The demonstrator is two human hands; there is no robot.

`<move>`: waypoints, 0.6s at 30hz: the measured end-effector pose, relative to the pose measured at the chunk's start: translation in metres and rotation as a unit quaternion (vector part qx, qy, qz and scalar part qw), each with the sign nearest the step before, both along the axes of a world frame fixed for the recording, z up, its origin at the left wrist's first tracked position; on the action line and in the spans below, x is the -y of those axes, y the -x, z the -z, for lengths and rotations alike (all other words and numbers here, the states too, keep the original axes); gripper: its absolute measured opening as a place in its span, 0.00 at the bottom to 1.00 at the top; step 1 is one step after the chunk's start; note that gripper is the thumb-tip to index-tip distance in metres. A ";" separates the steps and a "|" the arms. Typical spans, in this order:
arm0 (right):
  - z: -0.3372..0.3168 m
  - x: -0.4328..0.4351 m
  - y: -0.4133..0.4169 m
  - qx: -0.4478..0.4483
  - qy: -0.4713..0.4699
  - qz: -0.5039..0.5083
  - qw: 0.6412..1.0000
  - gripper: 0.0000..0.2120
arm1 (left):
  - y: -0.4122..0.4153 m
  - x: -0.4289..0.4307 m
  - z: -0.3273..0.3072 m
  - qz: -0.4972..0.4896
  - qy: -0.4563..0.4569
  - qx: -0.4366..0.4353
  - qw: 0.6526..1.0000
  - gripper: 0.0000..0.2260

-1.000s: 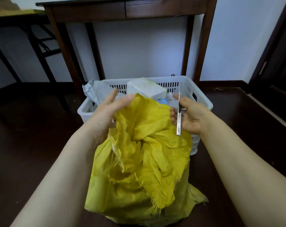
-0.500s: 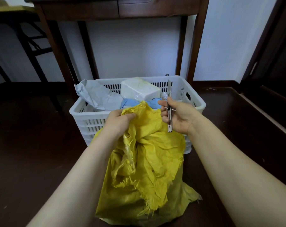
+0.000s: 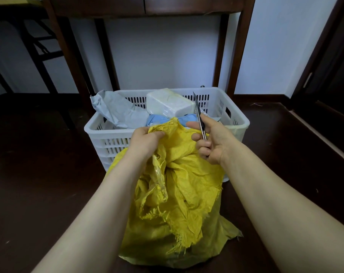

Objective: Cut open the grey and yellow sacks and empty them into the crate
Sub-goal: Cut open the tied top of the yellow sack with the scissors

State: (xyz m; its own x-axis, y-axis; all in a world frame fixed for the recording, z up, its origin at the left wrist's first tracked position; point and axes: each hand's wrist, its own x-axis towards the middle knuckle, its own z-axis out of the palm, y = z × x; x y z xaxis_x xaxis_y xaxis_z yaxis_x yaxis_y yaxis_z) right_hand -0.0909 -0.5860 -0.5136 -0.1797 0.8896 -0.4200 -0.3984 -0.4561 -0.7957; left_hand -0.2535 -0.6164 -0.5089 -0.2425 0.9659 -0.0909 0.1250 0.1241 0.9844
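Dark floor [image 3: 39, 174]; white slatted crate [image 3: 108, 142] stands on it, its far side close under a dark wooden table [image 3: 240, 56] against a pale wall.

Yellow sack [image 3: 179, 203] on the floor, pressed against the crate's near wall; woven cloth crumpled, frayed threads along a torn edge low down; a strip of clear plastic liner [image 3: 159, 174] shows among the folds. Sack's top is bunched and raised to about the crate's near rim.

Left hand [image 3: 145, 140]: fingers curled into the bunched top of the yellow sack, gripping the cloth.

Right hand [image 3: 210, 142]: fist closed round the handle of a knife [image 3: 199, 117]; thin blade points up and leans slightly left, its tip in front of the crate's far wall. Hand sits just beside the sack's top, on its right; whether blade and cloth touch I cannot tell.

Inside the crate: grey sack [image 3: 118, 109], crumpled, heaped in the far left corner and rising above the rim; white block [image 3: 169, 103], tilted, near the far wall at the middle; something light blue [image 3: 159, 119] under the block, partly hidden by the yellow cloth.

Both forearms bare.
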 end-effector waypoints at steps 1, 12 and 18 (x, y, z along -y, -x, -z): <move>0.000 0.000 0.001 -0.002 -0.002 0.002 1.000 0.20 | 0.000 0.000 0.000 0.000 0.001 0.001 1.000 0.06; 0.002 0.000 0.007 -0.077 -0.026 -0.010 0.997 0.10 | 0.001 -0.004 0.002 -0.007 0.008 0.006 1.000 0.06; 0.002 0.001 0.014 -0.061 -0.066 -0.030 0.996 0.07 | 0.002 -0.004 0.001 -0.016 0.006 0.009 1.000 0.06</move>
